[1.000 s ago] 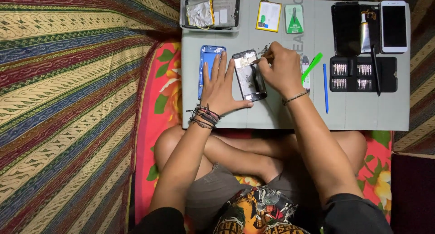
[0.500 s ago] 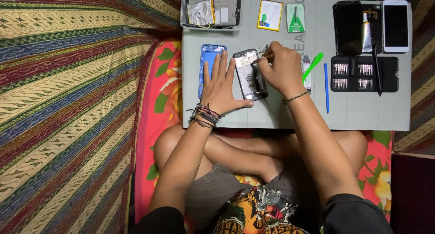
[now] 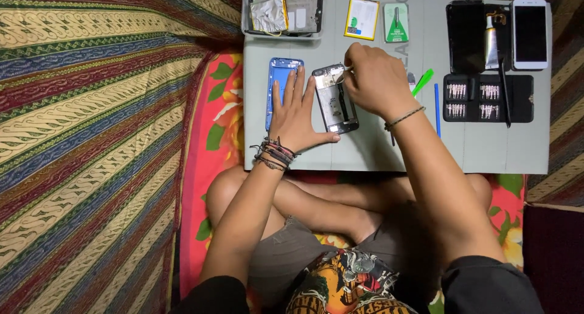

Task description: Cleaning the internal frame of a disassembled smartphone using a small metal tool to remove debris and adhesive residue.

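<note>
Left hand (image 3: 296, 120) fingers flat bracing opened phone (image 3: 335, 99), right hand (image 3: 372, 80) pinching thin tool inside

The counter (image 3: 377, 150) is pale grey-green. A blue phone frame (image 3: 278, 83) lies on it, with a bright green pick (image 3: 423, 81), a blue pen (image 3: 437, 110), a black tool case (image 3: 486, 98) and a white phone (image 3: 530, 34). The blanket (image 3: 91, 137) is striped in gold, red and green.

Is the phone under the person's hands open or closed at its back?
Open. The phone lies with its inner parts showing, and a blue back cover lies apart beside it, under the left hand.
</note>
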